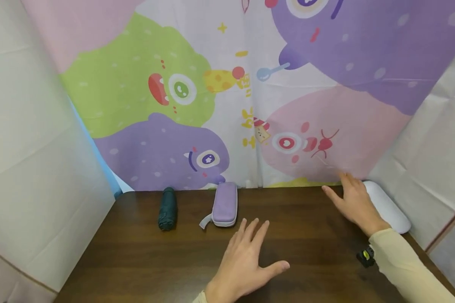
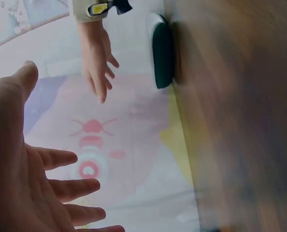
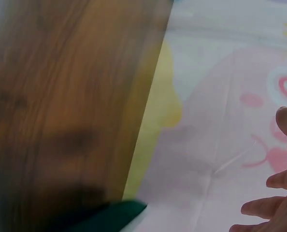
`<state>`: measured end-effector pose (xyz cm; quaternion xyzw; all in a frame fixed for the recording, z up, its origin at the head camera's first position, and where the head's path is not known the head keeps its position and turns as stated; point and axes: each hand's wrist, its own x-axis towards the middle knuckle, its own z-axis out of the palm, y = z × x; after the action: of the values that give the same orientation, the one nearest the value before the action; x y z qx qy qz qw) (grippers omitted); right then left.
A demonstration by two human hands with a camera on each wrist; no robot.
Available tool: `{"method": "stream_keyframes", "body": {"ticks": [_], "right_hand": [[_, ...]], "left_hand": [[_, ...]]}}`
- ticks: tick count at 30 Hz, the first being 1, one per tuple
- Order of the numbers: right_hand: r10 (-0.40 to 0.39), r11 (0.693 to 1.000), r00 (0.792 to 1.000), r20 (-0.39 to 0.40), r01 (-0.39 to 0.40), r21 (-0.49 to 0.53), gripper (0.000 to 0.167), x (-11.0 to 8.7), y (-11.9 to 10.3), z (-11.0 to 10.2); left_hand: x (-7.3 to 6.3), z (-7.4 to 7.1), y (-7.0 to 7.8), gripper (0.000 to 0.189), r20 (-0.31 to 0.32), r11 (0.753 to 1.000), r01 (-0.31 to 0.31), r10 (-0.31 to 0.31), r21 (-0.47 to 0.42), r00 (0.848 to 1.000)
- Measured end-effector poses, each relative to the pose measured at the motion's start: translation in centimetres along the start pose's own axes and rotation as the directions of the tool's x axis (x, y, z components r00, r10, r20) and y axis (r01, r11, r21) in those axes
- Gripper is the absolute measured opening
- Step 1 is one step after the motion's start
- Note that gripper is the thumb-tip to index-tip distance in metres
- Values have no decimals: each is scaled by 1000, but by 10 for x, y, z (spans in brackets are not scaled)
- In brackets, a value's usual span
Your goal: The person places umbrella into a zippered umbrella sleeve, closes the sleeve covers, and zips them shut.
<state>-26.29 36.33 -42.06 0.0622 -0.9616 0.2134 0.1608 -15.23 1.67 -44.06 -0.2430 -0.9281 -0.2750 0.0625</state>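
My left hand [image 1: 244, 265] hovers over the front middle of the table with its fingers spread and nothing in it. At the far right, my right hand [image 1: 354, 204] is held in the air, fingers extended, beside a white rounded oblong case [image 1: 389, 208] that it partly overlaps in the head view. The left wrist view shows the case's dark green side [image 2: 163, 55], apart from the right hand [image 2: 96, 65]. A lilac zip case [image 1: 225, 204] with a grey strap lies at the back, beyond my left fingertips. Left of it is a dark green folded umbrella [image 1: 168, 210].
The dark brown wooden table [image 1: 136, 261] ends at a cartoon-printed curtain [image 1: 239, 164] behind. White cloth walls [image 1: 34, 147] stand at both sides. A small black device [image 1: 365, 256] is strapped at my right wrist.
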Motion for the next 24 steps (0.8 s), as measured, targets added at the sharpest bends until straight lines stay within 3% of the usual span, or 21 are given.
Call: {"method": "stream_keyframes", "body": {"ticks": [8, 16, 24], "right_hand": [[-23, 998, 993, -118, 16, -58, 75, 2, 43, -2], [-54, 995, 973, -224, 33, -97, 63, 3, 79, -4], [-19, 992, 988, -153, 0, -124, 65, -3, 114, -6]], "left_hand": [[2, 13, 13, 99, 7, 999, -36, 35, 25, 999], [7, 27, 24, 100, 75, 996, -77, 73, 53, 994], [9, 44, 30, 101, 126, 993, -72, 60, 91, 990]]}}
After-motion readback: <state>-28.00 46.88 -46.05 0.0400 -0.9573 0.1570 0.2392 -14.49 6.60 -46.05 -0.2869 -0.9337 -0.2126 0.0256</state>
